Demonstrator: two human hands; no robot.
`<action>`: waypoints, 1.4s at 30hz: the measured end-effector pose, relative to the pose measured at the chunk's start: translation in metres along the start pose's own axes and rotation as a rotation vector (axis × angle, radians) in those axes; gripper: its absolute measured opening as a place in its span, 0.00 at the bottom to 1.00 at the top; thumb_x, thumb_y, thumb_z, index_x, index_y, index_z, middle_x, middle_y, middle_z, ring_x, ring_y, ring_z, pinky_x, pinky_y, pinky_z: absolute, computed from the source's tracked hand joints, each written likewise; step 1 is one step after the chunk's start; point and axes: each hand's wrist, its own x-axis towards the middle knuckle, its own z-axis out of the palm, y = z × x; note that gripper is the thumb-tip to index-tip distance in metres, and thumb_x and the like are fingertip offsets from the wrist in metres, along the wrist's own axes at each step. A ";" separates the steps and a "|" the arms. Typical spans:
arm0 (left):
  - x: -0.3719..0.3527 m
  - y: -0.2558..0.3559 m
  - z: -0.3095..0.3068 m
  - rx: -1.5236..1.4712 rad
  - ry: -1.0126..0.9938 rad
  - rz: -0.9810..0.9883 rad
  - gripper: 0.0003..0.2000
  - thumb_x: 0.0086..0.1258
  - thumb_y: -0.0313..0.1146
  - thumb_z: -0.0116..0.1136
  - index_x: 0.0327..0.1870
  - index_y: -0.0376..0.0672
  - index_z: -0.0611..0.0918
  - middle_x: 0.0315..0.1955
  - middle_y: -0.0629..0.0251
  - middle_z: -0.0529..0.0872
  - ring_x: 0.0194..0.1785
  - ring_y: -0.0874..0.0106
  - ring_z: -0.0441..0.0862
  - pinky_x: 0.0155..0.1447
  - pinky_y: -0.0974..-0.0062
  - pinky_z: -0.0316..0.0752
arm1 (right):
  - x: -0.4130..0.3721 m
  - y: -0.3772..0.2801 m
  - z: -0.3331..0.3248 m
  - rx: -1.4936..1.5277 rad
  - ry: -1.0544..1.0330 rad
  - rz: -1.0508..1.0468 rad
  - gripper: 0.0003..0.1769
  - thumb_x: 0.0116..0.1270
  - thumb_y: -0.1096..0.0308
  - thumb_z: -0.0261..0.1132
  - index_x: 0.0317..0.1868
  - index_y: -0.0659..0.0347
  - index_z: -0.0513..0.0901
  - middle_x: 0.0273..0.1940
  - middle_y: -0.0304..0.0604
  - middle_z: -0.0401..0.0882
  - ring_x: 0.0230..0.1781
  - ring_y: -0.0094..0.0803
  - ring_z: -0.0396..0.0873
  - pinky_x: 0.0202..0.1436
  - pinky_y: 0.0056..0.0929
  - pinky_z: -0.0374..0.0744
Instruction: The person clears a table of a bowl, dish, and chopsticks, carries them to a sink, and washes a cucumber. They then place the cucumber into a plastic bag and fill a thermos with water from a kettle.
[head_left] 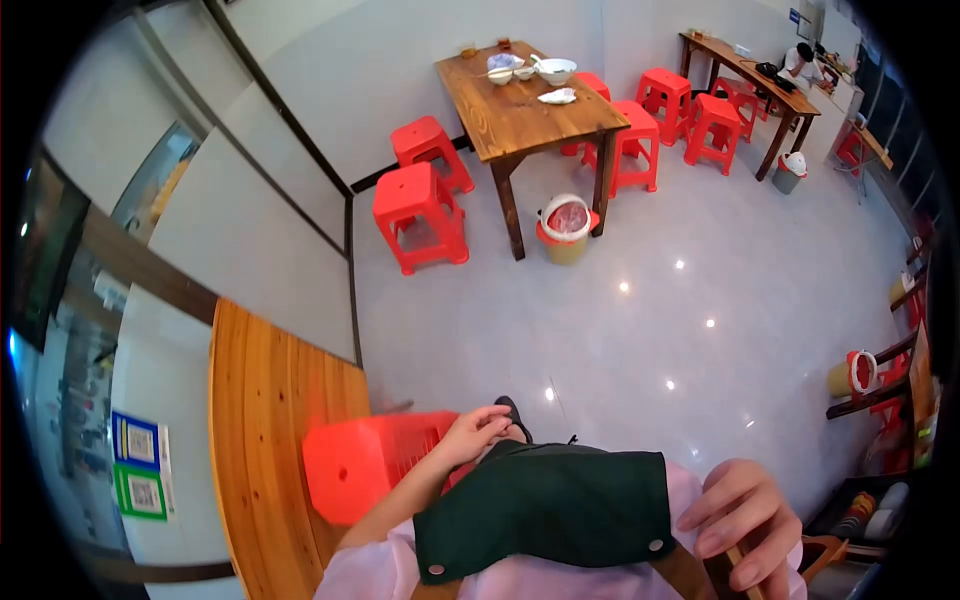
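Observation:
A dark green apron (545, 505) with two metal studs and brown straps covers my front over a pale pink top. My left hand (485, 432) is low beside the apron's upper left corner, near a dark shoe (512, 415), its fingers curled together; whatever they hold is hidden. At the lower right, my right hand (740, 520) is raised near the apron's strap side, its fingers bent round a narrow brown thing too unclear to name. A red plastic stool (345, 470) stands left of my left forearm, beside a wooden tabletop (270, 430).
Bowls (555, 70) and a crumpled white item (558, 97) lie on a wooden table (540, 125) ahead, with red stools (420, 215) and a lined bin (566, 240) around it. A person (800, 68) is at a far table. More furniture and bins (852, 374) line the right.

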 end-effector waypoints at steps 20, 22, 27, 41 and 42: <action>0.355 0.210 -0.298 0.059 0.146 0.064 0.14 0.63 0.35 0.49 0.48 0.40 0.72 0.29 0.66 0.80 0.24 0.82 0.70 0.29 0.84 0.68 | 0.100 0.394 -0.134 -0.400 0.143 0.285 0.28 0.54 0.41 0.53 0.49 0.51 0.70 0.41 0.50 0.71 0.31 0.41 0.68 0.30 0.32 0.67; 0.400 0.219 -0.298 0.099 0.089 0.073 0.14 0.63 0.35 0.50 0.48 0.40 0.73 0.30 0.66 0.79 0.25 0.82 0.71 0.30 0.84 0.68 | 0.093 0.418 -0.160 -0.420 0.172 0.306 0.28 0.54 0.41 0.54 0.49 0.51 0.70 0.41 0.49 0.71 0.31 0.41 0.68 0.30 0.32 0.67; 0.491 0.295 -0.309 0.260 0.054 0.072 0.13 0.62 0.35 0.52 0.45 0.39 0.75 0.31 0.69 0.78 0.29 0.80 0.74 0.32 0.82 0.70 | 0.095 0.490 -0.235 -0.475 0.286 0.242 0.25 0.57 0.43 0.51 0.48 0.50 0.70 0.42 0.50 0.71 0.34 0.40 0.69 0.31 0.33 0.69; 0.744 0.477 -0.346 0.783 -0.045 0.473 0.09 0.61 0.30 0.49 0.39 0.36 0.77 0.33 0.59 0.80 0.38 0.66 0.77 0.44 0.75 0.70 | 0.088 0.641 -0.298 -0.563 0.637 0.412 0.18 0.60 0.44 0.51 0.38 0.47 0.75 0.38 0.45 0.74 0.29 0.37 0.75 0.25 0.23 0.73; 0.772 0.485 -0.337 0.877 -0.136 0.627 0.10 0.60 0.29 0.49 0.42 0.38 0.76 0.37 0.58 0.79 0.42 0.63 0.76 0.47 0.72 0.69 | 0.092 0.656 -0.292 -0.654 0.711 0.437 0.19 0.60 0.44 0.51 0.38 0.48 0.75 0.38 0.46 0.74 0.29 0.37 0.75 0.25 0.23 0.73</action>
